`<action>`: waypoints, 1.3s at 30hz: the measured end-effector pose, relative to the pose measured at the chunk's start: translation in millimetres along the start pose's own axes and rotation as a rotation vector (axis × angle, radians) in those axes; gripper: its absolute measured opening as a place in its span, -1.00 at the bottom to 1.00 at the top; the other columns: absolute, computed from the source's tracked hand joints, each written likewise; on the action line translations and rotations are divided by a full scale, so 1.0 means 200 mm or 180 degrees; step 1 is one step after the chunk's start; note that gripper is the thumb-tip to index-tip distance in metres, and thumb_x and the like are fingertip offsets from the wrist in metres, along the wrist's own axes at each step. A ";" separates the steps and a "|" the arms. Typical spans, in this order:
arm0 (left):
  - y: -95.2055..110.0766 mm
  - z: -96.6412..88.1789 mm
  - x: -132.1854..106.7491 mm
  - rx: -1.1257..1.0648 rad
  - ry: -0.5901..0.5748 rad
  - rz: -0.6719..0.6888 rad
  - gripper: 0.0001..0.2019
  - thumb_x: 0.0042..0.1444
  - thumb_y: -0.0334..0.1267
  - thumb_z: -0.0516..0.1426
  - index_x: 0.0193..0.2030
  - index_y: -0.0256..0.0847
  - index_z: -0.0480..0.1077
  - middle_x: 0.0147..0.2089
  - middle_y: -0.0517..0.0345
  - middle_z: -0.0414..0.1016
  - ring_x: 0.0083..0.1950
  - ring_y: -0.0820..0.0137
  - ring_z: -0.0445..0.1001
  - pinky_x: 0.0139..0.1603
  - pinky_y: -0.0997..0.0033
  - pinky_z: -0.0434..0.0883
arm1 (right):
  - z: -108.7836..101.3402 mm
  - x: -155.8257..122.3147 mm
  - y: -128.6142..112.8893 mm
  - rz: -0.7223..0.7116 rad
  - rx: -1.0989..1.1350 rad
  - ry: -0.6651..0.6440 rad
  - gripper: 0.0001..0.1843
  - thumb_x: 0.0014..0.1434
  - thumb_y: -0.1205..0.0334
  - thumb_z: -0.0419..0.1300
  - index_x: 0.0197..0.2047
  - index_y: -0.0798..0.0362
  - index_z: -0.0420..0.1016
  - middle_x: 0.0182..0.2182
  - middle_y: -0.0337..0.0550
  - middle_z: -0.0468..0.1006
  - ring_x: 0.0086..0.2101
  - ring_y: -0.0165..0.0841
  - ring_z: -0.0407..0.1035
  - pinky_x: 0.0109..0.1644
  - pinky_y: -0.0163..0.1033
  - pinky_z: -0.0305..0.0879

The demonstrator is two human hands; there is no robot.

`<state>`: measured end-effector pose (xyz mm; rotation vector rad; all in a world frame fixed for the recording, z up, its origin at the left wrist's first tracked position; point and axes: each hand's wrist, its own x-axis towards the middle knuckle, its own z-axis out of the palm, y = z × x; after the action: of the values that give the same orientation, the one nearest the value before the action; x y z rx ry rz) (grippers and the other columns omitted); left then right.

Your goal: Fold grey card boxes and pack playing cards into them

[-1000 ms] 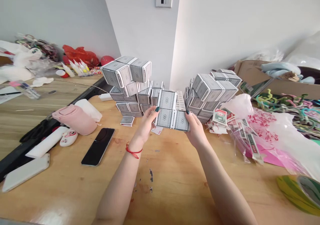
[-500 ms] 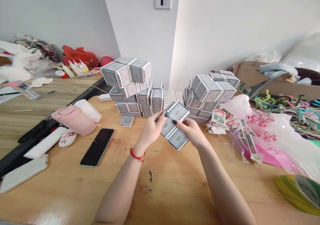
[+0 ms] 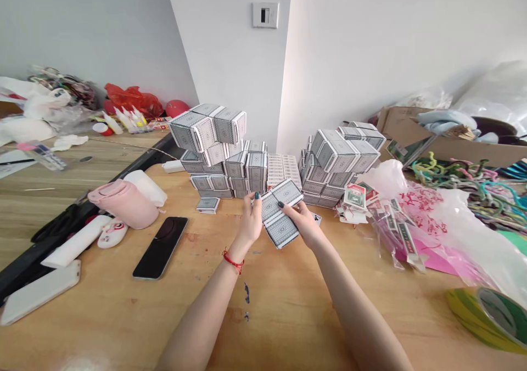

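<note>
A block of grey-patterned card packs [image 3: 280, 213] is gripped between both hands, tilted over the wooden workbench [image 3: 288, 316]; whether its lower corner touches the wood is hard to tell from this view. The left hand [image 3: 251, 223] is raised almost upright from the wrist, with the forearm slanting in from the lower left. Its fingers [image 3: 256, 200] are pressed together against the block's left edge. A red string bracelet [image 3: 233, 262] is worn on that wrist. The right hand [image 3: 302, 221] is held lower and flatter, angled in from the right, and its fingers [image 3: 288, 208] lie together across the block's upper face, pinching it from that side. The right thumb is hidden.

Directly behind the hands, two stacks of boxed card packs [image 3: 214, 151] [image 3: 337, 157] are piled, with a white-edged row of packs [image 3: 284, 170] between them. A single pack [image 3: 208, 204] lies just beside the left stack. A loose playing card [image 3: 316, 218] is tucked just beside the right hand. A black smartphone [image 3: 160, 247] lies to the left, and a pink-printed plastic bag [image 3: 436, 223] is spread to the right.
</note>
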<state>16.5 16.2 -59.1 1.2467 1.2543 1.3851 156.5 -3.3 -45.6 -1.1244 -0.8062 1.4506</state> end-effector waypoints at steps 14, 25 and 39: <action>-0.14 -0.02 -0.31 -0.0666 -0.1124 -0.0427 -0.44 0.07 -0.09 0.08 0.18 -0.09 0.00 0.05 -0.02 0.32 0.01 0.28 0.37 -0.02 0.23 0.35 | -0.08 -0.11 0.36 -0.0459 0.0480 0.0866 -0.48 -0.12 0.06 0.30 -0.13 -0.06 0.16 -0.12 -0.14 0.44 -0.13 -0.25 0.38 -0.13 -0.15 0.37; -0.18 -0.11 -0.21 0.0075 -0.0732 0.0175 -0.59 0.15 -0.12 -0.05 0.10 -0.19 0.28 0.17 0.04 0.27 0.23 0.30 0.16 0.24 0.29 0.10 | -0.21 -0.09 0.35 -0.0795 0.0196 0.0385 -0.33 -0.07 0.04 0.23 0.12 -0.20 0.12 -0.08 -0.24 0.39 -0.16 -0.32 0.34 -0.16 -0.24 0.29; -0.21 -0.14 -0.18 -0.0426 -0.0332 -0.0228 -0.65 0.03 -0.13 0.08 -0.06 -0.22 0.41 0.04 0.02 0.41 0.09 0.24 0.33 0.08 0.27 0.26 | -0.23 -0.10 0.41 -0.0537 0.0065 0.0287 -0.63 -0.14 0.08 0.29 -0.27 -0.03 0.29 -0.35 -0.26 0.39 -0.40 -0.39 0.27 -0.40 -0.32 0.19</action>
<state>-8.4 -18.9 -104.7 1.1559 1.1060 1.3135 172.0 -42.5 -132.0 -1.0724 -0.8014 1.2571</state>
